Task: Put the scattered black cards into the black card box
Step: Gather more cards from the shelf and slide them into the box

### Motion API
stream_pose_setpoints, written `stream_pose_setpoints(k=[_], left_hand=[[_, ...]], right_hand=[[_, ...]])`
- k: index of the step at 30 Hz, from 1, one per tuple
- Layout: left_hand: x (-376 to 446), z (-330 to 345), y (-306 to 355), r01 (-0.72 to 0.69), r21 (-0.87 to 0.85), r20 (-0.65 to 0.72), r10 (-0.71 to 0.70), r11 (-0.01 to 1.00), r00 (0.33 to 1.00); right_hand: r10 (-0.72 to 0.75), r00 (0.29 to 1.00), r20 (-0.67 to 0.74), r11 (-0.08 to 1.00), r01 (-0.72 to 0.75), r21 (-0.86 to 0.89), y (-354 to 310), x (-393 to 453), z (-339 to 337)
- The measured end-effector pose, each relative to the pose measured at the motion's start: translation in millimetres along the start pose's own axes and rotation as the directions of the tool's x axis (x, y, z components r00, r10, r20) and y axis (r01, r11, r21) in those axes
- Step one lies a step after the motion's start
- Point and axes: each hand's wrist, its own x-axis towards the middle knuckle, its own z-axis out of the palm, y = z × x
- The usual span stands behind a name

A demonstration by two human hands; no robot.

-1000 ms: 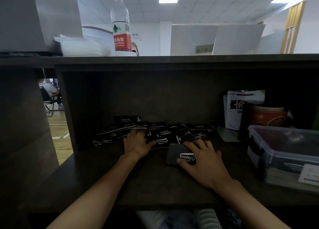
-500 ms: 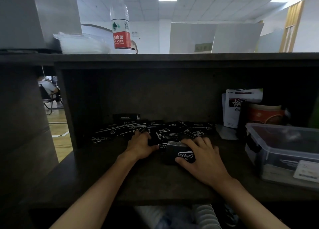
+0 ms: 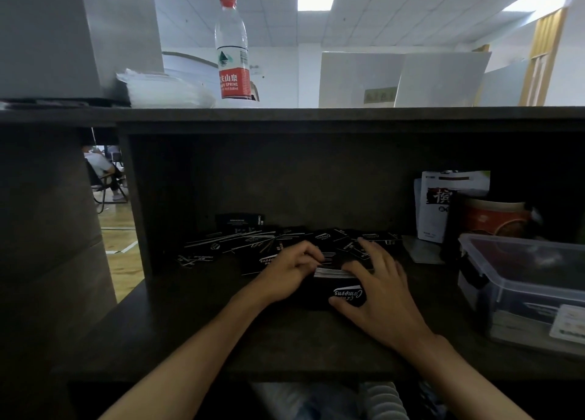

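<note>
Cards go into the box at this stage: your left hand [image 3: 286, 269] curls its fingers on a thin stack of white-edged black cards [image 3: 332, 272], seating them in the open mouth of the black cardboard card box [image 3: 345, 294] with white script lettering, which stands near the middle of the dark wooden counter [image 3: 285, 340]. Your right hand [image 3: 376, 289] grips the box, thumb on its front face and fingers over the far side, steadying it. Many more loose black cards [image 3: 240, 242] lie scattered just behind, toward the back panel. Next, judging by this, you must press the stack fully down, then gather another handful.
</note>
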Motion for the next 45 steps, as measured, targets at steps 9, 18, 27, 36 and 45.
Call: stream_pose_setpoints(k=[9,18,27,36,45], left_hand=[[2,-55,-34,0.539,0.607,-0.543,-0.190,0.584,0.818],[11,-62,-52,0.556,0.308,-0.609,-0.289,0.772,0.739],[3,-24,-15,-0.036,0.074,-0.188,0.049,0.997,0.981],[-2,-16,-10,0.060,0.001,0.029,-0.060,0.998,0.998],[7,-53,-53,0.656,0.526,-0.570,-0.348,0.541,0.744]], right_hand=[[0.014,0.995,0.096,0.998,-0.008,-0.064,-1,3,0],[0.066,0.995,0.070,0.996,-0.061,-0.071,-6,6,7],[0.028,0.999,0.041,0.999,-0.027,-0.025,-7,5,5],[0.029,0.998,0.050,0.998,-0.026,-0.062,-7,6,9],[0.061,0.991,0.121,0.996,-0.052,-0.077,-8,10,7]])
